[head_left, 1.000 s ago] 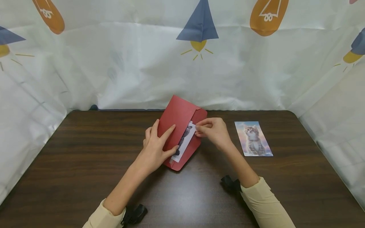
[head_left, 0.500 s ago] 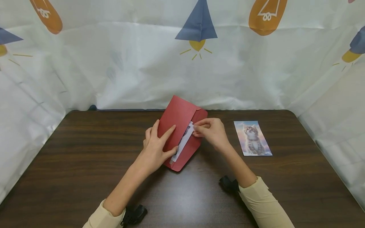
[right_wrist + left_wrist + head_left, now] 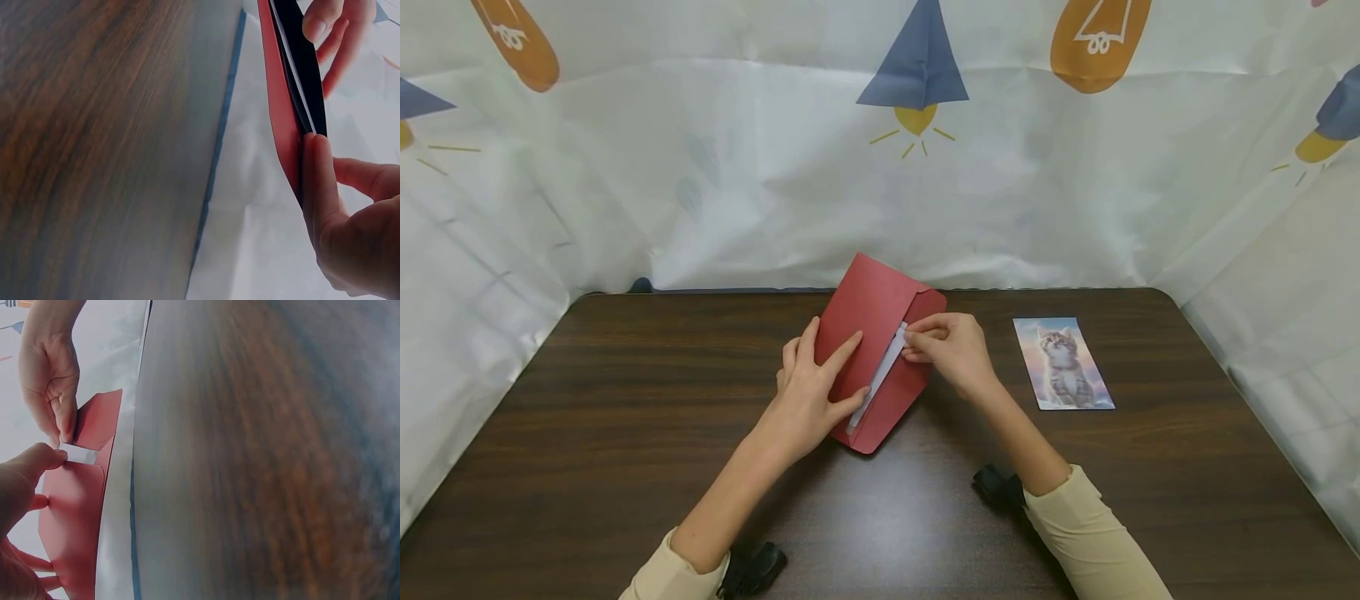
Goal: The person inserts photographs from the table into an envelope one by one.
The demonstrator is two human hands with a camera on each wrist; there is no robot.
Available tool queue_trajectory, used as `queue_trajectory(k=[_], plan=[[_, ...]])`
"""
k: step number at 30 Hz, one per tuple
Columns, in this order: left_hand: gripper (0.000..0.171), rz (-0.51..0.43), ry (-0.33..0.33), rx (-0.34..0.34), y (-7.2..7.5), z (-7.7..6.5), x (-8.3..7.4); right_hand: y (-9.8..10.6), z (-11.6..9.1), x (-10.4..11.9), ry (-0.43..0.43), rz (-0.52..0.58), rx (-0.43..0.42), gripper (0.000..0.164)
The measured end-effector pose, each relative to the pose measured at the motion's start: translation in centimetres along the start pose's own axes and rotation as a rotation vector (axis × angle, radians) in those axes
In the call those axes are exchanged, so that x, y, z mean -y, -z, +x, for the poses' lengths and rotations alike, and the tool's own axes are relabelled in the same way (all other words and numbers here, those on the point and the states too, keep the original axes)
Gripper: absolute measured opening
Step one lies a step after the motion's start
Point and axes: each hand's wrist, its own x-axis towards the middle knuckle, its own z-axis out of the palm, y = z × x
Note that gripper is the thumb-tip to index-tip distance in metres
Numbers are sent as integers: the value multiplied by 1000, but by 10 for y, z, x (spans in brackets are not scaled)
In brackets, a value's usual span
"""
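A red paper envelope [image 3: 868, 304] is held tilted near the table's far side, its flap folded open toward the right. My left hand [image 3: 805, 392] grips it with spread fingers along the front panel and the thumb at the mouth. A picture card [image 3: 882, 368] sits mostly inside the envelope; only a pale strip shows. My right hand [image 3: 953, 352] pinches the card's upper corner between thumb and fingers. Seen from the right wrist, the white card edge [image 3: 297, 69] runs between the envelope's panels, and the right fingertips [image 3: 319, 147] are right at the mouth.
A kitten picture card [image 3: 1063, 364] lies on the dark wooden table [image 3: 625, 433], right of my right hand. Behind the table's far edge hangs a white curtain [image 3: 760, 183] with lamp prints. Black wrist straps with cameras [image 3: 760, 568] sit below both hands.
The card has slid leftward into the envelope, hiding its printed picture and leaving a thin strip. My right hand moved slightly left with it; the left hand stayed nearly still on the envelope.
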Motion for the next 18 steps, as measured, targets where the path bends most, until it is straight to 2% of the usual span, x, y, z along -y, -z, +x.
queue_trajectory(k=[18], plan=[[74, -3, -15, 12, -2, -1, -3, 0, 1, -1, 31, 41, -23, 19]])
